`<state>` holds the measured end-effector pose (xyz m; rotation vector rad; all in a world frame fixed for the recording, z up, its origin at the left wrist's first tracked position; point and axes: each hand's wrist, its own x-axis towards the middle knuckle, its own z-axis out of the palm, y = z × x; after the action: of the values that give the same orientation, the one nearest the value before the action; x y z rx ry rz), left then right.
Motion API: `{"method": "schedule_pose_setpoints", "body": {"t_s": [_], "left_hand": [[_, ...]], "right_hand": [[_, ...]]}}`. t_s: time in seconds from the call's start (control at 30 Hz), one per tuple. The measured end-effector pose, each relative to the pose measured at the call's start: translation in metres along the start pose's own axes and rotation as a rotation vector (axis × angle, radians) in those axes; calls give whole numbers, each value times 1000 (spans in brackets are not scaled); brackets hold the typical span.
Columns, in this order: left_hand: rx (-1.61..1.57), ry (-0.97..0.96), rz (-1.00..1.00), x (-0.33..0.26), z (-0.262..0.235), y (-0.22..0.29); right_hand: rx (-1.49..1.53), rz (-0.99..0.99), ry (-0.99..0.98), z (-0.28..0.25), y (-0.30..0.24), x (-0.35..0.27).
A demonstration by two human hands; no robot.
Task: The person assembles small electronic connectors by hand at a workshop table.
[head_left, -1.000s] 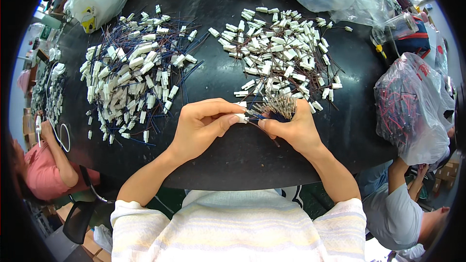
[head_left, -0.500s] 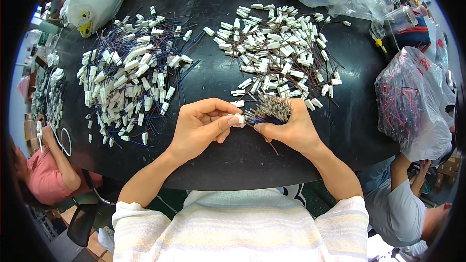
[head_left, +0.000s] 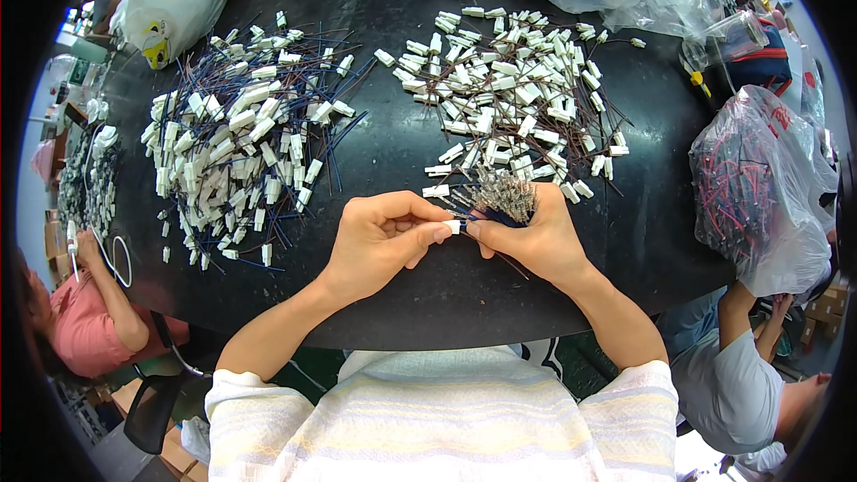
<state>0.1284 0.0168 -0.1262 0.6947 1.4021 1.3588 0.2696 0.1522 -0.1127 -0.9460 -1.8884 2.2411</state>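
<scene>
Between thumb and fingers, my left hand (head_left: 382, 236) pinches a small white connector housing (head_left: 453, 227). Closed around a bundle of dark blue wires with metal crimp terminals (head_left: 502, 195) is my right hand (head_left: 536, 232); the terminals fan out above its thumb. My right thumb tip is right beside the housing, and a blue wire shows between the two hands. A thin brown wire (head_left: 513, 266) hangs below my right hand. Just above my hands, a loose white connector (head_left: 436, 191) lies on the black table (head_left: 402, 303). The lower part of the bundle is hidden in my right palm.
A pile of white connectors with blue and brown wires (head_left: 241, 143) covers the table's left side; another pile with brown wires (head_left: 509, 89) lies right of centre. Plastic bags (head_left: 174, 4) stand at the back. A clear bag of red wires (head_left: 759, 187) sits far right. Co-workers flank both sides.
My left hand has moved slightly right and down, bringing the white housing up against my right thumb. The brown wire below has shifted a little right.
</scene>
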Motion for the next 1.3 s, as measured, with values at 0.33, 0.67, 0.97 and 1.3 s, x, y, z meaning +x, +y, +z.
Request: {"method": "schedule_pose_setpoints", "body": {"t_s": [0.33, 0.67, 0.97, 1.3], "left_hand": [[742, 164, 482, 15, -12, 6], [608, 145, 248, 15, -19, 3], [249, 50, 80, 7, -16, 4], [220, 32, 76, 6, -13, 3]], "right_hand": [[59, -94, -55, -3, -2, 3], [8, -85, 78, -1, 4, 3], [-45, -36, 51, 1, -4, 0], [21, -112, -4, -1, 4, 1]]}}
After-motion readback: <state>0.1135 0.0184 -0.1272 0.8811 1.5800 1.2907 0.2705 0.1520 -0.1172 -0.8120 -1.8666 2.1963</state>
